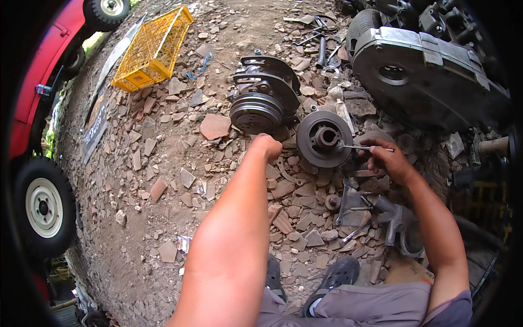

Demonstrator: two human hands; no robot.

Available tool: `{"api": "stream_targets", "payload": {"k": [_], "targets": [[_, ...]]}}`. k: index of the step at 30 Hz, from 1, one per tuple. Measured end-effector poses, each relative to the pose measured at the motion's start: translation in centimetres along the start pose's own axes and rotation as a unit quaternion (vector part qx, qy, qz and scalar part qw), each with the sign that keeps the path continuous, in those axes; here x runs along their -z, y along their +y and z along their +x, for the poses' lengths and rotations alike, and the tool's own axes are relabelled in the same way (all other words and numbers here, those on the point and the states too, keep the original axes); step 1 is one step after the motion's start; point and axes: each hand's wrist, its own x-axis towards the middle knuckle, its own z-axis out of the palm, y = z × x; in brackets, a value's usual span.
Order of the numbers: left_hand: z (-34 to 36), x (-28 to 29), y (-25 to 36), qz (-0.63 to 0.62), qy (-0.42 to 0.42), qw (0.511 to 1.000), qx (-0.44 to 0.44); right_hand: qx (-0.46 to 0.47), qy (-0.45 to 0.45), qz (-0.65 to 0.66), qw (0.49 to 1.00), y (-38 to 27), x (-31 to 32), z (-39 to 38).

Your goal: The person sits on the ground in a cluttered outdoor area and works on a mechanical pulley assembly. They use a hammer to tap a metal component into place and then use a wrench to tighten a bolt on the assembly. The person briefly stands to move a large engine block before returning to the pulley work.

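My right hand (pixel 382 158) pinches a slim metal rod (pixel 357 147); its exact kind is unclear. The rod's tip reaches the face of a round dark crankshaft pulley (pixel 310 146), beside its central hub. This pulley lies face up on the rubble in front of me. To its left, my left hand (pixel 266 146) is curled closed, with its fingertips hidden. It sits low at the near edge of a compressor-like part (pixel 264 87) with a grooved pulley (pixel 255 113). Whether it touches that part or holds anything cannot be seen.
Broken tile pieces cover the dirt ground. A large metal engine cover (pixel 430 82) lies at far right, with wrenches (pixel 322 52) left of it. Nearer are a spanner (pixel 343 201) and a grey pipe-shaped casting (pixel 389 218). A yellow crate (pixel 147 60) and red vehicle (pixel 38 87) stand left.
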Motion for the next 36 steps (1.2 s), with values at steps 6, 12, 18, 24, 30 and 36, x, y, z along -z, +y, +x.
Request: {"api": "stream_targets", "payload": {"k": [6, 12, 18, 24, 30, 36], "targets": [[2.0, -1.6, -1.2, -0.032, 0.064, 0.997, -0.029, 0.07, 0.078, -0.049, 0.993, 0.1, 0.1, 0.4], [1.1, -2.3, -0.5, 0.009, 0.118, 0.993, -0.025, -0.028, 0.009, -0.104, 0.994, -2.4, 1.1, -0.9], [-2.3, 0.9, 1.9, 0.209, -0.034, 0.964, -0.158, -0.032, -0.054, -0.147, 0.987, -4.0, 0.8, -1.1], [-8.8, -2.5, -3.8, 0.38, 0.0, 0.898, -0.223, -0.067, -0.094, -0.201, 0.973, -3.2, 3.0, 1.0], [-7.5, -9.1, -15.0, 0.347, 0.195, 0.898, -0.186, -0.001, -0.028, -0.243, 0.97, 2.7, 7.2, 5.3], [-7.5, -9.4, -14.8, 0.278, 0.229, 0.911, -0.2, -0.013, -0.04, -0.245, 0.969, 1.9, 7.1, 6.1]]}}
